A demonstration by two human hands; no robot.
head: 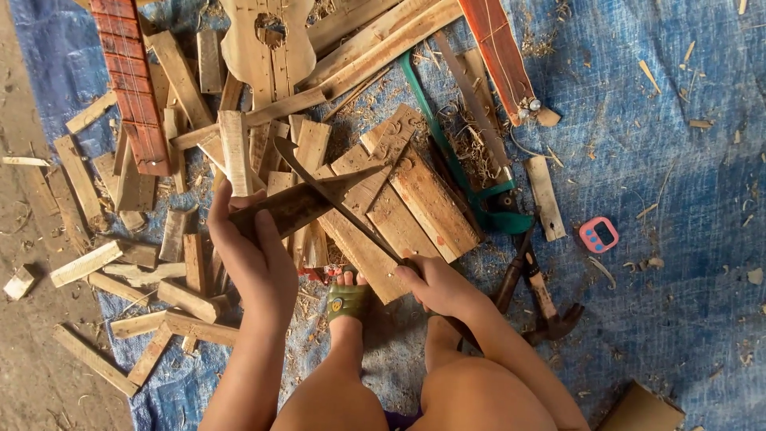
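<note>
We hold a dark, weathered strip of wood (299, 206) in our left hand (251, 255), fingers wrapped round its near end so that it slants up and to the right over the heap of offcuts. Our right hand (435, 286) is closed tight on the handle of a long curved blade (335, 199), whose edge lies across the strip, touching it near its far end. The blade runs from our right fist up and left, its tip reaching past the strip toward the pale planks (399, 199) beneath. Between our hands our foot in a green sandal (347, 302) rests on the blue tarp (678, 183), toes at the edge of the planks. Just right of our right forearm lies a claw hammer (546, 307), and beyond it a small pink timer (598, 235). Further up, a green-handled saw (459, 168) lies among the shavings, and a guitar-shaped wooden cutout (267, 44) sits at the top of the pile
</note>
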